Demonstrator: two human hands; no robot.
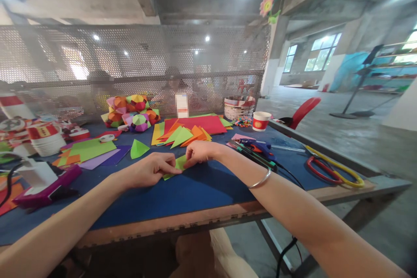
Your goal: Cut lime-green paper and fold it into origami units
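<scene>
A small piece of yellow-green paper (180, 163) lies on the blue table top between my hands. My left hand (154, 168) is closed, its index finger stretched along the paper's near edge and pressing it down. Fingers bent in a pinch, my right hand (198, 153) holds the paper's right side and covers part of it. A folded green paper piece (139, 149) stands beyond my left hand. Just past both hands are light green paper triangles (181, 137) and orange paper triangles (195, 134), lying over red paper sheets (208, 124).
Paper balls (133, 113) sit at the back. Scissors (335, 171) rest at the right edge, near a glue gun (260, 148) and a paper cup (261, 121). A purple power strip (48, 191) and stacked cups (47, 141) are left. A perforated screen (137, 61) stands behind.
</scene>
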